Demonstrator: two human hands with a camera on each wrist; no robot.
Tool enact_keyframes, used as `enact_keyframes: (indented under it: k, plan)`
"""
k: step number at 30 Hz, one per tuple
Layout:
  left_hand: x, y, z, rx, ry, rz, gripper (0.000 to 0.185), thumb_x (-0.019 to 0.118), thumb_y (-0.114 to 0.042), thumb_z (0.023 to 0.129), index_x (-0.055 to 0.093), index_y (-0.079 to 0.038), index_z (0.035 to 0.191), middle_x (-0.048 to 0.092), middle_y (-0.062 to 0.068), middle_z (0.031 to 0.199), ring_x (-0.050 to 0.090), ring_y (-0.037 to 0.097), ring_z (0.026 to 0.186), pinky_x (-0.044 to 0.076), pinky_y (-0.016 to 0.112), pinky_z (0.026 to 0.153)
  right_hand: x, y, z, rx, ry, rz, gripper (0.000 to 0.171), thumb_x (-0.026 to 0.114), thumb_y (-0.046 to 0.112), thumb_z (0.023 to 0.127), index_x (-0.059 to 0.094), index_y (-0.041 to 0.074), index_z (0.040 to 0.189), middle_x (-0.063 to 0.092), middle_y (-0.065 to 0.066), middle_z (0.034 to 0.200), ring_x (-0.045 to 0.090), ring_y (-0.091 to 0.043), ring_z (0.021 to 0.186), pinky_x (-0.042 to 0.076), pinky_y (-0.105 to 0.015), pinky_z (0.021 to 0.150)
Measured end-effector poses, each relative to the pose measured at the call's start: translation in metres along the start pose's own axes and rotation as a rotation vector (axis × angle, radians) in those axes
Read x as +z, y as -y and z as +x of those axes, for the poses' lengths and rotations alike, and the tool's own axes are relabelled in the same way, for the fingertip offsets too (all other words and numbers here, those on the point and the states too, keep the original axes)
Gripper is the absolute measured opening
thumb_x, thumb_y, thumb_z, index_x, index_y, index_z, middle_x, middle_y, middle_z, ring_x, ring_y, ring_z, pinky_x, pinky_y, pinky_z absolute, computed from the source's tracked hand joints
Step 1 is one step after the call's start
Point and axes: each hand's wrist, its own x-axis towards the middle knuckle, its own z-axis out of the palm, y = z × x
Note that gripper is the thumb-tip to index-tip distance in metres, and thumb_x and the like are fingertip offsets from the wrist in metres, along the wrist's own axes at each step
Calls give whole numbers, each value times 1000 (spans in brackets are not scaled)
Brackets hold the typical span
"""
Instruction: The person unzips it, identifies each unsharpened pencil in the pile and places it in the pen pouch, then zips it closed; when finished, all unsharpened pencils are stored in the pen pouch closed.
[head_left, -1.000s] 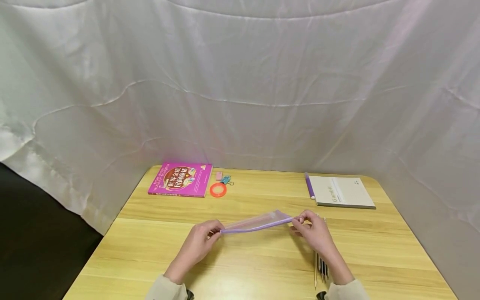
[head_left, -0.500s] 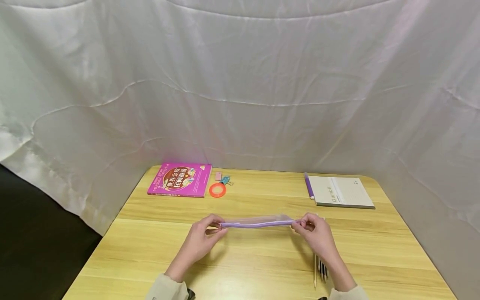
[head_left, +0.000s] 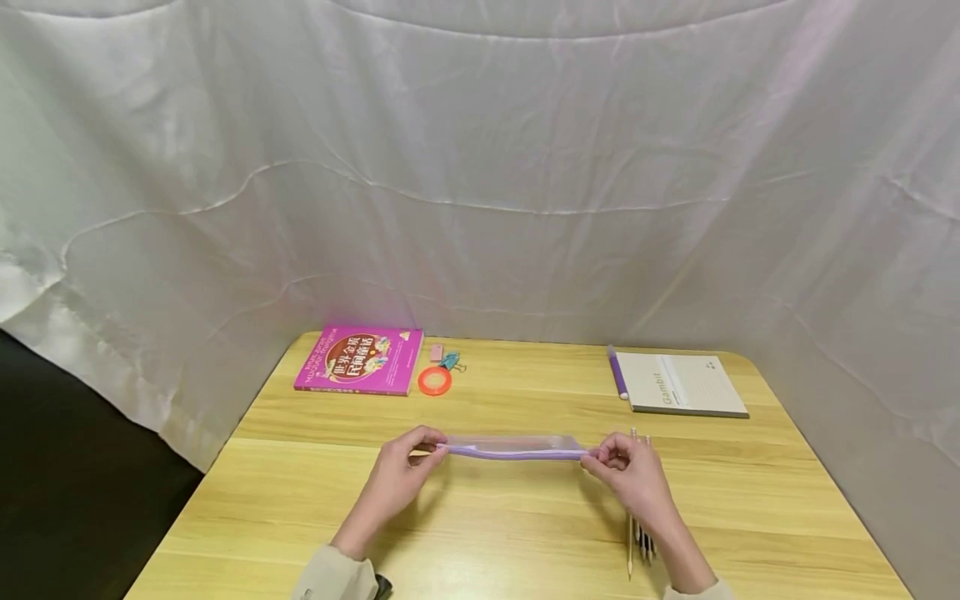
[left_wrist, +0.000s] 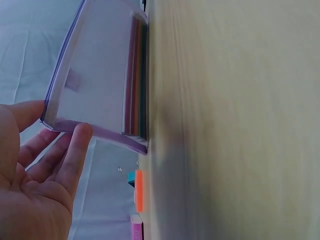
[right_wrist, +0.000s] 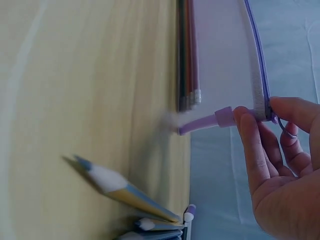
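A see-through zip pencil pouch [head_left: 510, 443] with purple edging is held upright above the wooden table between both hands. My left hand [head_left: 397, 471] pinches its left upper corner, the thumb on the zip edge and fingers on the side seam in the left wrist view. At the other end, my right hand [head_left: 636, 479] pinches the right upper corner, near the small purple tab [right_wrist: 225, 117]. Several coloured pencils [left_wrist: 136, 80] lie along the pouch's bottom. Beside and under my right forearm, several loose pencils [head_left: 631, 542] lie on the table, partly hidden from the head view.
A pink book [head_left: 363, 360] lies at the back left. Next to it are an orange tape roll [head_left: 423, 385], a teal binder clip [head_left: 450, 360] and a pink eraser [head_left: 437, 352]. A purple marker [head_left: 618, 375] borders a pale notebook [head_left: 686, 383] at the back right.
The pouch has levelled out: its left end has risen and its right end has dropped slightly in the head view. Both hands keep hold of the corners.
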Motion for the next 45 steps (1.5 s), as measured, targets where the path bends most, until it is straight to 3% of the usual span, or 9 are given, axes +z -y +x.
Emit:
enact_keyframes:
  k: [4, 9, 21, 27, 45]
  plan:
    - [0, 2, 0, -5, 19, -22, 17, 74, -14, 96, 74, -6, 112, 75, 9, 115, 71, 22, 104, 59, 22, 89, 1, -4, -4, 53, 20, -4, 24, 86, 5, 82, 64, 0, 89, 70, -8, 89, 65, -9, 73, 57, -20, 65]
    - [1, 6, 0, -6, 43, -12, 21, 75, -8, 94, 74, -3, 114, 75, 11, 116, 71, 26, 107, 59, 22, 91, 3, -9, -3, 83, 55, -21, 26, 86, -1, 78, 62, -1, 90, 70, -10, 89, 66, -13, 74, 58, -22, 66]
    - [3, 16, 8, -2, 90, 121, 25, 76, -1, 91, 73, -3, 116, 76, 11, 113, 72, 24, 102, 61, 34, 92, 12, -12, 11, 62, 121, -148, 27, 86, -3, 77, 63, 3, 90, 66, -6, 83, 61, -14, 70, 53, -23, 59]
    - [4, 21, 15, -33, 102, 124, 27, 77, 1, 89, 72, -1, 116, 75, 14, 113, 73, 26, 101, 61, 37, 92, 15, -12, 20, 38, 157, -203, 27, 85, -5, 77, 64, 4, 91, 66, -5, 83, 60, -15, 68, 52, -26, 55]
    - [7, 21, 27, -107, 42, 97, 30, 78, 11, 83, 72, 4, 112, 75, 19, 106, 73, 27, 95, 62, 30, 82, 22, -16, 37, 57, 170, -254, 28, 89, -2, 75, 67, 8, 89, 66, -3, 81, 57, -16, 66, 48, -26, 52]
